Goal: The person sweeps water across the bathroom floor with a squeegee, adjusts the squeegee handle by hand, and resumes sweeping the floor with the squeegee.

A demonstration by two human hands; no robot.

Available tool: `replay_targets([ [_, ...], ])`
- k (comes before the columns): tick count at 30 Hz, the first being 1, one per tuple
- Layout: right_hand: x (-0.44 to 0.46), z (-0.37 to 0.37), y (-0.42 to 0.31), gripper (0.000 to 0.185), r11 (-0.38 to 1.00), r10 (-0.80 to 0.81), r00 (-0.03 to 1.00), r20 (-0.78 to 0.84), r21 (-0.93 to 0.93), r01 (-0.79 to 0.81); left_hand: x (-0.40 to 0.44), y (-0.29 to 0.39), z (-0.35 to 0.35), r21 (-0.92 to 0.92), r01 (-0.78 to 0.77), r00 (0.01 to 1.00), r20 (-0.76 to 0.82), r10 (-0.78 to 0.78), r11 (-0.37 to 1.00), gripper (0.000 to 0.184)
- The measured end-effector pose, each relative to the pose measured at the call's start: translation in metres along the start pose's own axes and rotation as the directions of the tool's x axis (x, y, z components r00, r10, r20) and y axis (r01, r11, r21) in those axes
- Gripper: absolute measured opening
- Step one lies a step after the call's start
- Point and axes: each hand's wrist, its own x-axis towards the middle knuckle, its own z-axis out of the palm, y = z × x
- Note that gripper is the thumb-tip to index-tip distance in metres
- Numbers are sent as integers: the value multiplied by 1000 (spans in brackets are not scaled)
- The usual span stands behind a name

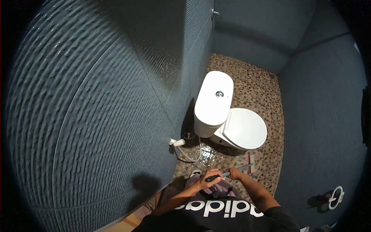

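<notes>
My left hand is closed round the dark grip end of a long-handled floor brush. Further along its grey pole, my right hand is wrapped round the shaft. The brush head, whitish with pink-red bristles along its side, rests on or just over the pebble floor, to the right and ahead of my hands. Beyond it stands a white toilet with its lid down and its cistern against the left side.
A white spray nozzle hangs on the ridged grey wall, its hose looping to the floor. The floor shines wet below the toilet. A dark plain wall closes the right side, with a white ring holder mounted low.
</notes>
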Motion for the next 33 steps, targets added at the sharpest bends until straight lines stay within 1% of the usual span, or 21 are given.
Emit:
replay_targets([
  [1,-2,-4,-4,20,1000,0,1000,1,0,0,0,0,1,-1,0,1000,0,0,1000,11],
  [3,-6,-11,-12,22,997,71,997,32,-21,-70,0,-1,2,10,-19,1000,-18,19,1000,11],
  [4,-7,-16,-14,22,997,71,997,33,-19,-70,-1,-2,1,10,-17,1000,-17,18,1000,11],
  [6,-9,-22,-19,34,999,32,999,25,2,-32,-1,-5,0,-10,14,1000,-7,-14,1000,10],
  [10,-6,-19,-16,34,999,42,998,39,3,-42,0,0,-2,0,27,1000,0,-27,1000,10],
  [11,-3,-13,-12,28,999,33,998,53,-20,-32,0,1,-1,-2,25,1000,-1,-25,1000,10],
  [13,-2,-8,-6,26,999,26,998,66,-46,-23,-1,0,0,-4,21,1000,-2,-21,1000,11],
  [16,-10,-28,-24,29,1000,10,998,66,-19,-9,-2,-1,0,1,11,1000,-1,-11,1000,11],
  [18,-12,-39,-34,29,999,33,994,109,9,-34,-2,-2,0,-1,42,999,9,-42,999,10],
  [22,-8,-21,-17,30,999,46,997,54,18,-47,-3,-7,1,-11,14,1000,0,-14,1000,10],
  [24,-11,-26,-22,31,992,42,999,28,-120,-39,-1,-3,0,1,8,1000,2,-8,1000,9],
  [25,-10,-24,-20,31,992,42,999,28,-119,-38,-2,-2,0,1,10,1000,2,-10,1000,9],
  [26,-8,-22,-17,30,998,12,999,42,-61,-10,-2,-2,0,-1,18,1000,2,-18,1000,9],
  [27,-7,-21,-14,32,1000,-18,998,53,-2,18,-2,-3,0,-2,26,1000,2,-26,1000,9],
  [28,-8,-21,-16,32,1000,-18,998,52,-1,18,-2,-3,0,-2,26,1000,3,-26,1000,9],
  [30,-8,-22,-19,31,997,78,991,109,-4,-78,-2,-4,0,7,3,1000,4,-3,1000,9],
  [31,-6,-19,-16,31,997,78,991,110,-4,-78,-2,-5,0,6,3,1000,3,-3,1000,9],
  [33,-3,-11,-10,26,997,66,996,61,-34,-64,-2,-5,-1,17,-24,1000,-5,24,1000,10],
])
